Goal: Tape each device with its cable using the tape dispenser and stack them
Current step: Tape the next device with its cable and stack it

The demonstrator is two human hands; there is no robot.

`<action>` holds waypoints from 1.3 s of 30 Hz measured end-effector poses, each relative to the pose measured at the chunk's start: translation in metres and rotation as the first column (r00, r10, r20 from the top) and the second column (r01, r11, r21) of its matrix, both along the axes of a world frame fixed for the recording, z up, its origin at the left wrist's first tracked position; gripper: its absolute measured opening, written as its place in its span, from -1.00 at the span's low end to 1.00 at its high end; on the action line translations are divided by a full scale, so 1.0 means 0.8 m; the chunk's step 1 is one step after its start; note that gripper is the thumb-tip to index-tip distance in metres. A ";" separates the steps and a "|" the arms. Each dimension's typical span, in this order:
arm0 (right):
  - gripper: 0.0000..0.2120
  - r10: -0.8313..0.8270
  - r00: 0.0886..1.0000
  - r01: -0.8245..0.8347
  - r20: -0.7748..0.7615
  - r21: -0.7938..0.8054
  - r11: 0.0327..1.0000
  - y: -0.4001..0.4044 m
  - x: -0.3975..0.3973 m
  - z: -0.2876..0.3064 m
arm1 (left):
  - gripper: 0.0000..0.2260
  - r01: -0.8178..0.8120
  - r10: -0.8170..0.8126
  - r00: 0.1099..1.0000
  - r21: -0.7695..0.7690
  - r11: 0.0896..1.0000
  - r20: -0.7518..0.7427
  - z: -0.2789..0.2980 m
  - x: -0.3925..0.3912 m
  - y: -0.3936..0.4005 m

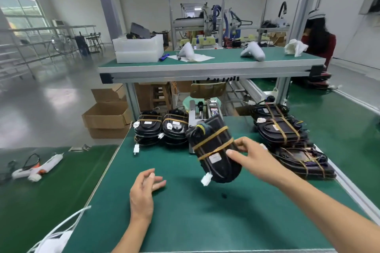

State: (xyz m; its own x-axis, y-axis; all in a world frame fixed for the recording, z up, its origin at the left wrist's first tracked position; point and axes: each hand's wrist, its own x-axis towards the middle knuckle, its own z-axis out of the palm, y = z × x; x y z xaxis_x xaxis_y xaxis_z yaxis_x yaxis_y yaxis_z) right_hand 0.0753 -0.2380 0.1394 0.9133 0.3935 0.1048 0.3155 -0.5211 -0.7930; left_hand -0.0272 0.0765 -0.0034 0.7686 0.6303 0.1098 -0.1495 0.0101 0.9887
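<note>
My right hand (pixel 254 157) grips a black device (pixel 213 150) by its right edge and holds it tilted above the green table (pixel 185 222). Its cable is bound to it by bands of brown tape, and a white connector (pixel 206 179) dangles from its lower end. My left hand (pixel 144 189) hovers low over the table with relaxed fingers and holds nothing. Behind the device the tape dispenser (pixel 205 111) stands at the table's far edge, partly hidden. Two stacks of taped devices (pixel 160 127) sit at the far left. More taped devices (pixel 287 139) are piled at the right.
A second green workbench (pixel 216 63) stands beyond, with white foam trays (pixel 137 49) on it. Cardboard boxes (pixel 107 117) sit on the floor to the left. White glue guns (pixel 37 168) lie on a lower green surface at the left. A person sits at the far right.
</note>
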 end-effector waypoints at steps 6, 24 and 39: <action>-0.69 0.321 0.935 -0.221 0.150 -0.460 0.860 0.071 -0.023 0.016 | -0.83 0.044 -0.044 0.999 -0.015 0.999 0.010 0.004 -0.013 0.008; -0.62 0.623 0.764 -0.421 0.169 -0.602 0.679 0.117 -0.008 -0.015 | -0.54 0.354 -0.349 0.934 0.301 0.886 -0.070 0.010 -0.049 0.003; -0.84 -0.351 0.908 0.394 -0.229 0.177 0.902 0.125 0.081 -0.058 | -0.54 0.467 -0.451 0.884 0.220 0.857 -0.121 0.012 -0.049 0.009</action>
State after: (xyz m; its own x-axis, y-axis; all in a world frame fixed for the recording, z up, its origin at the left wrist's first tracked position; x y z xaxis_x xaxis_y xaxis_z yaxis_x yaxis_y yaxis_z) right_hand 0.1399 -0.1383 0.0929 0.9992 0.0077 -0.0390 -0.0331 -0.3817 -0.9237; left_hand -0.0661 0.0839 0.0065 0.9743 0.1659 0.1521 -0.1232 -0.1724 0.9773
